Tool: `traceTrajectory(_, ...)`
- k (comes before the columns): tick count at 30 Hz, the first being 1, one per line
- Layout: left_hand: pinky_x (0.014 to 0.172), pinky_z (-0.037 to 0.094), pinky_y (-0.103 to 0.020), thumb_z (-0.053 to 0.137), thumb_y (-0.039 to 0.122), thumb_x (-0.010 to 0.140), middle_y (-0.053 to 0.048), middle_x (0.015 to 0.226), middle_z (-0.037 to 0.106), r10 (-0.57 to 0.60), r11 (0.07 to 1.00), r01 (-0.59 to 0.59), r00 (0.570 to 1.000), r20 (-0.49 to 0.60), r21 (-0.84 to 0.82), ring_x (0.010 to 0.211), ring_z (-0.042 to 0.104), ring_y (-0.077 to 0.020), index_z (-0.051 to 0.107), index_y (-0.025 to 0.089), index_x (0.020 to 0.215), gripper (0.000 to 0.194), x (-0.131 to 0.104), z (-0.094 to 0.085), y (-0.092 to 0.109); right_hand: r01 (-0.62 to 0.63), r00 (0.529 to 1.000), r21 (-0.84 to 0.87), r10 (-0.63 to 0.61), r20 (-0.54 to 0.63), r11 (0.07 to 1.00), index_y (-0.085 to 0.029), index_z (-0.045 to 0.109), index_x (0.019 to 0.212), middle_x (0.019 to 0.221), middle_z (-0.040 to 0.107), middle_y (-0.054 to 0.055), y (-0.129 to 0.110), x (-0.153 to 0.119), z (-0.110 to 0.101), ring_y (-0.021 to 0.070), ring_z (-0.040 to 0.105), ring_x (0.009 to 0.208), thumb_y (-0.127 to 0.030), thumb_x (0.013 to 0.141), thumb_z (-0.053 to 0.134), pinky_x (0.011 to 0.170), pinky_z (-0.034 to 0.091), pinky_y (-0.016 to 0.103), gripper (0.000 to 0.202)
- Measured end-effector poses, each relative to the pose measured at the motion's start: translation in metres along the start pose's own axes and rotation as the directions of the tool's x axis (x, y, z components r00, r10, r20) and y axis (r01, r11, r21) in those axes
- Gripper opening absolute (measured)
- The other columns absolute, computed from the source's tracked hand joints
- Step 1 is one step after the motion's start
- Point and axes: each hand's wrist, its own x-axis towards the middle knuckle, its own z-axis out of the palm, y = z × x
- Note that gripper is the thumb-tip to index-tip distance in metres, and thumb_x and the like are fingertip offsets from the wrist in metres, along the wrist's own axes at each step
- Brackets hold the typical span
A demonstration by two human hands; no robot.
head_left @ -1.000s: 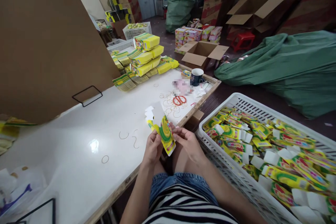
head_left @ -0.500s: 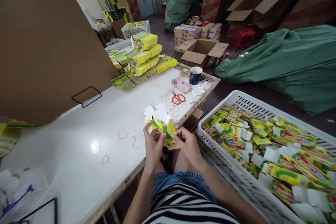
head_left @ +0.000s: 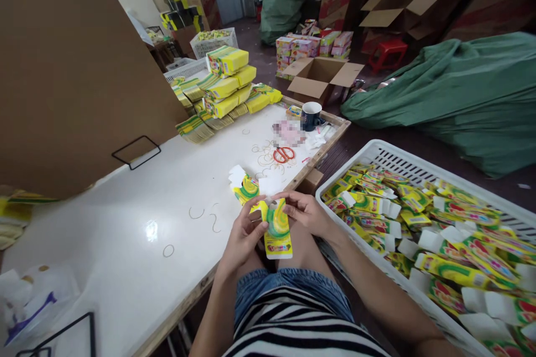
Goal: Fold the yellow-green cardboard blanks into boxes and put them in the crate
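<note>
A small flat carton of glossy yellow card (head_left: 278, 228), printed with green swirls, hangs above the person's lap, just beyond the near wooden edge of the smooth white table (head_left: 125, 212). The left hand (head_left: 245, 232) has hold of its left side, thumb pressed on the printed face and the other fingers curled loosely behind. The right hand (head_left: 307, 213) touches its upper right edge with thumb and fingertips slightly apart; whether they pinch the card cannot be told. Another yellow-green carton piece with white paper flaps (head_left: 247, 186) lies on the table, just behind the hands. Farther along the table are thin, tan rubber bands (head_left: 173, 250), scissors with looped orange-red handles (head_left: 283, 154) and a dark, round mug with a pale interior (head_left: 311, 116). Blocky stacks of yellow cartons (head_left: 226, 89) stand at the table's far side. To the right of the table, a white slotted plastic basket (head_left: 419, 163) holds a jumble of slim yellow cartons with white flaps (head_left: 452, 245)
</note>
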Motion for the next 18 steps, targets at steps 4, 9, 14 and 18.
traceTrajectory(4, 0.075, 0.055, -0.030, 0.070, 0.027, 0.083, -0.008, 0.106, 0.072, -0.016, 0.998, 0.019, 0.999, 0.043, -0.058, 0.089, 0.071, -0.0220, 0.048, 0.025, 0.122, 0.045, -0.002, 0.000, -0.001, 0.028, 0.999, -0.080, -0.027, 0.020, 0.996, -0.018, 0.071, 0.092, 0.075, 0.065, 0.004, -0.007, -0.001, -0.003, 0.0182, 0.060, 0.072, -0.053, 0.089, 0.057, 0.066, 0.049, 0.029, 0.038)
traceTrajectory(9, 0.075, 0.055, -0.030, 0.069, 0.027, 0.083, -0.009, 0.110, 0.070, -0.039, 0.997, 0.041, 0.999, 0.038, -0.070, 0.092, 0.070, -0.0220, 0.045, 0.025, 0.119, 0.044, -0.002, 0.004, -0.003, 0.115, 0.991, -0.202, -0.126, -0.040, 0.972, -0.019, 0.070, 0.082, 0.074, 0.061, 0.003, -0.010, -0.001, -0.001, 0.0172, 0.056, 0.071, -0.048, 0.090, 0.057, 0.066, 0.046, 0.028, 0.033)
traceTrajectory(14, 0.079, 0.055, -0.032, 0.070, 0.032, 0.082, -0.010, 0.111, 0.069, -0.042, 0.999, 0.042, 0.999, -0.002, -0.024, 0.097, 0.069, -0.0229, 0.033, 0.027, 0.135, 0.065, 0.001, 0.008, -0.004, 0.066, 0.984, -0.116, -0.084, -0.159, 0.991, -0.024, 0.055, 0.129, 0.077, 0.062, 0.001, -0.006, 0.001, -0.001, 0.0176, 0.057, 0.068, -0.045, 0.086, 0.064, 0.064, 0.047, 0.029, 0.049)
traceTrajectory(18, 0.075, 0.056, -0.029, 0.069, 0.033, 0.083, -0.010, 0.110, 0.070, -0.022, 0.997, 0.026, 0.998, -0.057, 0.077, 0.091, 0.070, -0.0220, 0.049, 0.022, 0.123, 0.047, 0.004, 0.007, -0.009, 0.177, 0.974, -0.252, -0.207, -0.094, 0.951, -0.022, 0.075, 0.094, 0.098, 0.065, 0.008, -0.012, 0.000, -0.010, 0.0232, 0.059, 0.095, -0.053, 0.089, 0.056, 0.089, 0.047, 0.038, 0.037)
